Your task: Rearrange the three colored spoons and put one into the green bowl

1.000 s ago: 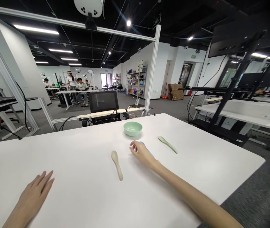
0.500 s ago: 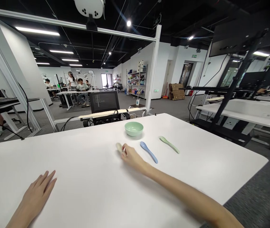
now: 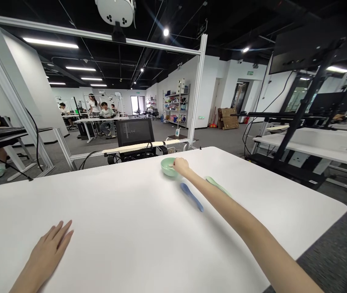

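Observation:
My right hand [image 3: 181, 166] reaches across the white table [image 3: 115, 228] to the rim of a small green bowl [image 3: 166, 167]. Its fingers are pinched on a cream spoon [image 3: 170, 165], of which only a pale bit shows over the bowl. A blue spoon [image 3: 192, 197] lies just left of my forearm. My forearm partly hides a green spoon [image 3: 212, 181] that lies on its right. At the near left, my left hand [image 3: 49, 249] rests flat on the table with its fingers stretched out, holding nothing.
A black office chair [image 3: 133, 134] stands behind the table's far edge inside a white metal frame [image 3: 196, 89]. Black stands and other desks [image 3: 314, 142] fill the right side. Several people sit or stand at desks far back on the left.
My right hand took the cream spoon off the table and carried it away from me to the green bowl. The blue spoon stays where it was left. My left hand has not moved.

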Tool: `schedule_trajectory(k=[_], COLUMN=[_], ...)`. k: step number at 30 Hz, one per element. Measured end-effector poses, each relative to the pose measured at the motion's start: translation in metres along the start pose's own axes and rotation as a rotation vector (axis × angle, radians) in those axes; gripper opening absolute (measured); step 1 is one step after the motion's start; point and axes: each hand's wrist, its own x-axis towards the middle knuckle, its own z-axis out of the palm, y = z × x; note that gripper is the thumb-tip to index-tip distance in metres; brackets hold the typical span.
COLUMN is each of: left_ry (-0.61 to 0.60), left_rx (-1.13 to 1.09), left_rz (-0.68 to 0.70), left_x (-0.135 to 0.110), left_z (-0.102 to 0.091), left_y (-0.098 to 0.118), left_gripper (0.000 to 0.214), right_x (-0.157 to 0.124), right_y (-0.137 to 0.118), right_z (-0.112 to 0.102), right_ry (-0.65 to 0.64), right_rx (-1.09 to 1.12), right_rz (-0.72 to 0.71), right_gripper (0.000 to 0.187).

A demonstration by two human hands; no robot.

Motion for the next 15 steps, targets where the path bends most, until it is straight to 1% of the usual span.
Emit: schedule_trajectory(k=[6,10,12,15], left_ry=[0.052,0.066,0.057,0.054], left_rx=[-0.027,-0.030,-0.032,-0.024], left_rz=[-0.003,0.014,0.018,0.013], left_x=[0.000,0.001,0.001,0.001], left_z=[0.001,0.002,0.001,0.001], left_y=[-0.002,-0.003,-0.003,-0.003], left_gripper=[0.076,0.073,0.073,0.073], right_x=[0.015,0.015,0.010,-0.004], right_y=[-0.003,0.000,0.008,0.029], right_z=[0.015,0.012,0.006,0.000], right_ry=[-0.060,-0.065,-0.038,0.019], right_rx=[-0.024,-0.005,0.012,0.035], right_rz=[0.046,0.036,0.016,-0.024], right_gripper=[0.033,0.031,0.032,0.039])
